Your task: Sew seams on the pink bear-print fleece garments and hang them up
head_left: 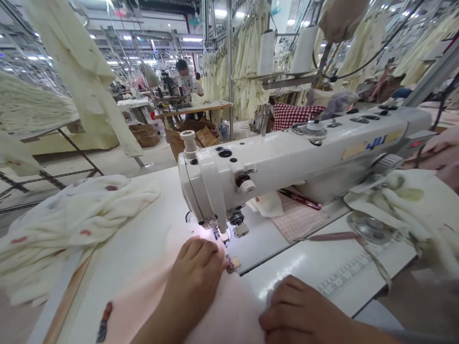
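Note:
A piece of pale pink fabric (143,291) lies on the white sewing table, its far edge under the presser foot (216,233) of the sewing machine (287,157). My left hand (197,277) rests on this fabric just in front of the lit needle area, fingers bent and close together, pressing it. To the right, my right hand (301,310) has its fingers curled at the fabric's near right edge; its fingertips are partly hidden. A small dark patterned patch (104,321) shows at the fabric's lower left.
Cream printed cloth (82,215) is heaped on the left. Red-handled thread snips (301,198) lie behind the needle on checked cloth (297,222). More printed fabric (405,196) hangs at right, near a metal dish (369,227). A co-worker (190,83) sits farther back.

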Demonstrator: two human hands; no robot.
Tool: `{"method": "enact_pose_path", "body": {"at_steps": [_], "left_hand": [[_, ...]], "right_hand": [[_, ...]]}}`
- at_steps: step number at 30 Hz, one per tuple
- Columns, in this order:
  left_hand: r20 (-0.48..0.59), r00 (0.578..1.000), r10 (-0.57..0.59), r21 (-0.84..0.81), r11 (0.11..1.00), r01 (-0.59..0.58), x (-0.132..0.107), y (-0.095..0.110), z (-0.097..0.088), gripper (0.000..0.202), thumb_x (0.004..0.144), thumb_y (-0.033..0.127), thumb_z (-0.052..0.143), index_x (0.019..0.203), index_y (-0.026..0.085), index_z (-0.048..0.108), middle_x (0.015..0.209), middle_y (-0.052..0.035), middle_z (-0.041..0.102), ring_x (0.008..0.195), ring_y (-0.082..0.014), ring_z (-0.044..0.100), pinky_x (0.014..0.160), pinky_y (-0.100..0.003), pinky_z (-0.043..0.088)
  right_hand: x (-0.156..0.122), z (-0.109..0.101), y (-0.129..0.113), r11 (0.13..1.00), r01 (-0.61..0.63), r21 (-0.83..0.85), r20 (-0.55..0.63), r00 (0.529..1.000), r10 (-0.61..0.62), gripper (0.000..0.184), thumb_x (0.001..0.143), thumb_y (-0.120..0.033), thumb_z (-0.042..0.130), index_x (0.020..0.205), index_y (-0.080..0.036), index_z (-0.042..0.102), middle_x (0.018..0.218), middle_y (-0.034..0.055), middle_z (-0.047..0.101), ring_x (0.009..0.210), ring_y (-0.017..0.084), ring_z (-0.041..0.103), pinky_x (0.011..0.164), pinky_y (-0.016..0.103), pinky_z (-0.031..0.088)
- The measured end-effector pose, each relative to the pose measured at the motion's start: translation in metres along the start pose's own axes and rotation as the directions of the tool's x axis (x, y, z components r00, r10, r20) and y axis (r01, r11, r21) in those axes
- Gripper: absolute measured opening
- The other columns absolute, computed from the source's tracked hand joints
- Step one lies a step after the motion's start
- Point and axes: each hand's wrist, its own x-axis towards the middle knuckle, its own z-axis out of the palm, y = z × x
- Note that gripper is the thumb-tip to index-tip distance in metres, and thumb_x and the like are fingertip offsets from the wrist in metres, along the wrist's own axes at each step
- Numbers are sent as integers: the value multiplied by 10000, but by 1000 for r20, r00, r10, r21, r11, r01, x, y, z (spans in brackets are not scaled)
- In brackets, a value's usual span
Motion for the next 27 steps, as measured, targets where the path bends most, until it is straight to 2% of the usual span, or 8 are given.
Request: {"method": "enact_pose_path", "body": {"at_steps": [3, 5, 10, 14, 17, 20, 25, 27], "left_hand": [[30, 994, 105, -45, 994, -104, 10, -12, -5, 205, 901, 184, 425, 895, 178, 630, 828, -36, 630, 804, -182, 533, 770, -342, 436], [96, 995, 40, -51, 998, -36, 10, -7, -10, 244, 910, 206, 399, 811, 188, 621, 779, -33, 613, 759, -182, 538, 720, -337, 441], [77, 973, -216, -87, 971, 223, -19, 63, -13, 345, 788, 477, 554, 964, 181, 560, 836, -65, 597, 719, -232, 558, 619, -362, 458], [13, 877, -480, -109, 871, 479, -38, 105, -9, 170, 848, 213, 455, 1013, 213, 491, 819, -36, 601, 720, -205, 586, 650, -317, 463], [6, 806, -592, -246, 780, 575, -41, 106, -12, 143, 857, 153, 392, 884, 247, 496, 749, 3, 592, 659, -164, 584, 614, -261, 455], [33, 810, -585, -394, 738, 548, -40, 99, -19, 106, 887, 236, 420, 873, 244, 525, 775, 2, 595, 693, -150, 582, 636, -240, 463], [-57, 817, -574, -410, 760, 505, -39, 110, -16, 118, 878, 348, 481, 871, 235, 513, 942, -47, 545, 854, -187, 556, 707, -296, 481], [-137, 793, -594, -307, 786, 536, -36, 115, -11, 340, 821, 471, 539, 1038, 216, 478, 1061, -102, 510, 980, -263, 522, 788, -405, 481]], "right_hand": [[14, 4, 8, 999, 9, -38, -49, 999, -11, 171, 857, -109, 437, 896, -209, 570, 987, -10, 678, 804, 155, 527, 736, 334, 365], [22, 6, 14, 999, 37, -37, -65, 997, -39, 199, 771, -67, 473, 877, -208, 566, 941, -24, 675, 763, 147, 511, 699, 320, 346], [28, 6, 20, 997, 68, 29, -129, 990, -64, 137, 842, -130, 452, 883, -179, 572, 811, 25, 646, 735, 144, 531, 665, 301, 356], [33, -1, 19, 986, 77, 147, -249, 968, -39, 149, 916, -220, 442, 872, -171, 575, 793, 33, 652, 755, 136, 563, 704, 297, 405], [39, -9, 20, 980, 127, 156, -209, 974, -92, 110, 913, -224, 492, 963, -177, 578, 967, 42, 678, 902, 141, 575, 804, 312, 419], [45, -14, 22, 984, 152, 90, -117, 983, -141, 163, 900, -175, 477, 1030, -170, 574, 1061, 51, 659, 989, 154, 540, 843, 328, 408], [51, -13, 20, 970, 233, -74, -82, 968, -238, 171, 764, -141, 446, 831, -177, 599, 850, 18, 655, 817, 163, 522, 731, 331, 379], [56, -11, 17, 959, 240, -149, -87, 963, -254, 139, 731, -180, 441, 753, -181, 578, 732, 6, 621, 712, 155, 499, 667, 326, 356]]}}
